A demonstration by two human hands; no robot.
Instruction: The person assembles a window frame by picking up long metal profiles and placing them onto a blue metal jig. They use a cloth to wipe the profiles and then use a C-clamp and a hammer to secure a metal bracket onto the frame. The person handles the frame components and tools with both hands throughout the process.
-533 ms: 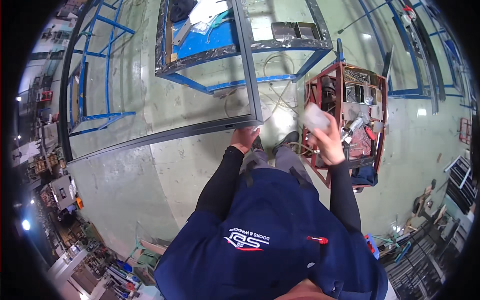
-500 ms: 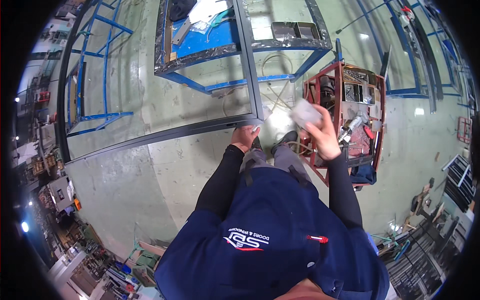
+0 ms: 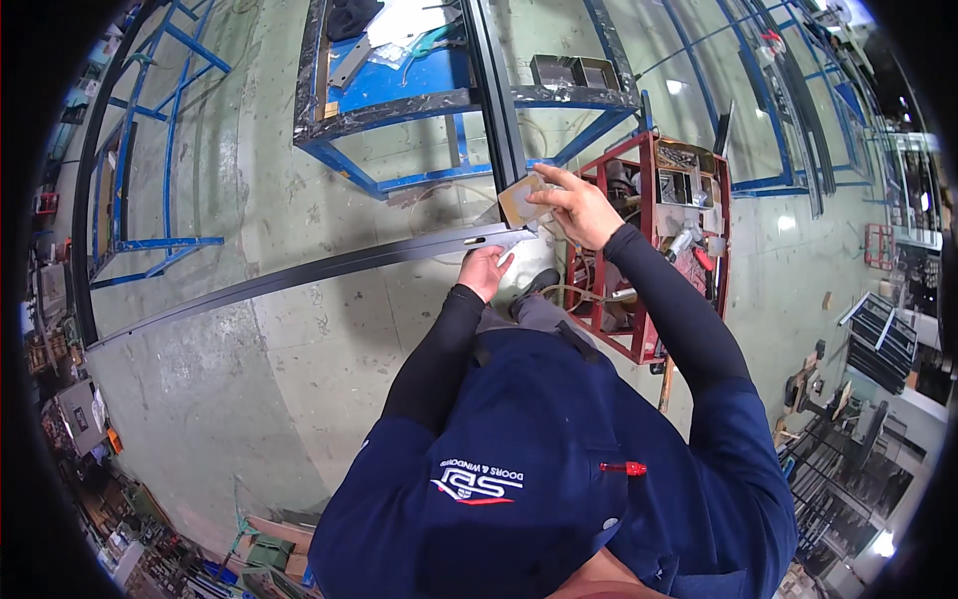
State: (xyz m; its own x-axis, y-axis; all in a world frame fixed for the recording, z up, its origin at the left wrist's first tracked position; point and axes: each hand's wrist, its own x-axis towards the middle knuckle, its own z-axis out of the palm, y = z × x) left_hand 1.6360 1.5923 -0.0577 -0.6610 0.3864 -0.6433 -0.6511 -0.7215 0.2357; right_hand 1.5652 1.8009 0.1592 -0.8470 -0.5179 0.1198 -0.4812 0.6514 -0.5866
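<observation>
A dark grey metal frame (image 3: 329, 268) spans the view in front of me, its long near bar meeting a second bar at a corner. My right hand (image 3: 584, 208) pinches a small flat tan rectangular piece (image 3: 521, 202) against the bar just above that corner; its material is unclear. Below the near bar, close to the corner, is my left hand (image 3: 483, 272), fingers curled and drawn together. Something small and whitish shows by its fingertips, too unclear to name. An oblong slot is visible in the bar above this hand.
Beyond the frame stands a blue-legged work table (image 3: 399, 108) with tools and plastic on it. A red metal cart (image 3: 647, 250) with trays and tools is close on my right. Blue racks (image 3: 168, 240) stand at the left, others far right. Hoses lie on the floor.
My right hand has moved left from beside the cart to the frame's corner, bringing the tan piece against the bar. The left hand stays below the corner. The whole view has shifted slightly.
</observation>
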